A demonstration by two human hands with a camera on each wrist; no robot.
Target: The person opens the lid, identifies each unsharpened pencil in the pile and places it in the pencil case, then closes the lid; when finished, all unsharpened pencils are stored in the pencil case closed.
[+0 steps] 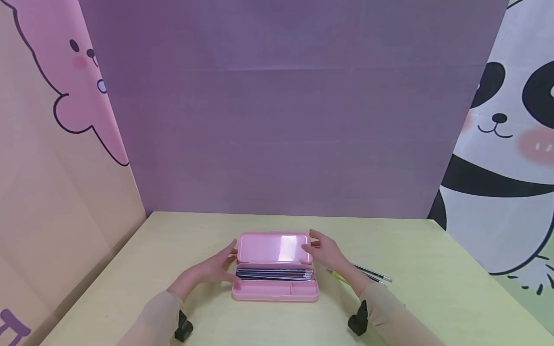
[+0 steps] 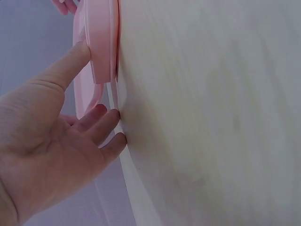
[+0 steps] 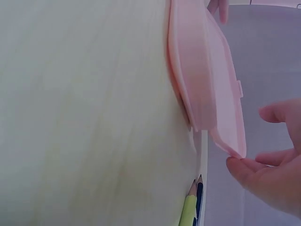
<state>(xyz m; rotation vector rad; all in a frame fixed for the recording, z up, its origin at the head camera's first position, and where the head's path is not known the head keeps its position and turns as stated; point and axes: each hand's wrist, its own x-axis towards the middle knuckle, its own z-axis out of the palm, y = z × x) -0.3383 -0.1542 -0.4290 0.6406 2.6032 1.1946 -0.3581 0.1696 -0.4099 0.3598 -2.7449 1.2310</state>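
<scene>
A pink pencil case [image 1: 274, 290] stands on the table with its lid [image 1: 264, 247] raised at the back. Several dark pencils [image 1: 274, 274] lie lengthwise in its rear section; the front tray shows a divider. My left hand [image 1: 214, 266] is at the left end, its thumb [image 2: 77, 56] touching the case and its other fingers spread near the tabletop. On the other side, my right hand [image 1: 329, 252] touches the lid's corner with its fingertips [image 3: 237, 169]. The right thumb [image 3: 273, 113] stands apart from the lid.
Right of the case, partly behind my right forearm, lie several loose pencils [image 1: 373, 273], one with a yellow-green barrel [image 3: 188, 209]. A purple panel [image 1: 277, 120] rises behind the table [image 1: 195, 226]. Cartoon-printed walls flank both sides.
</scene>
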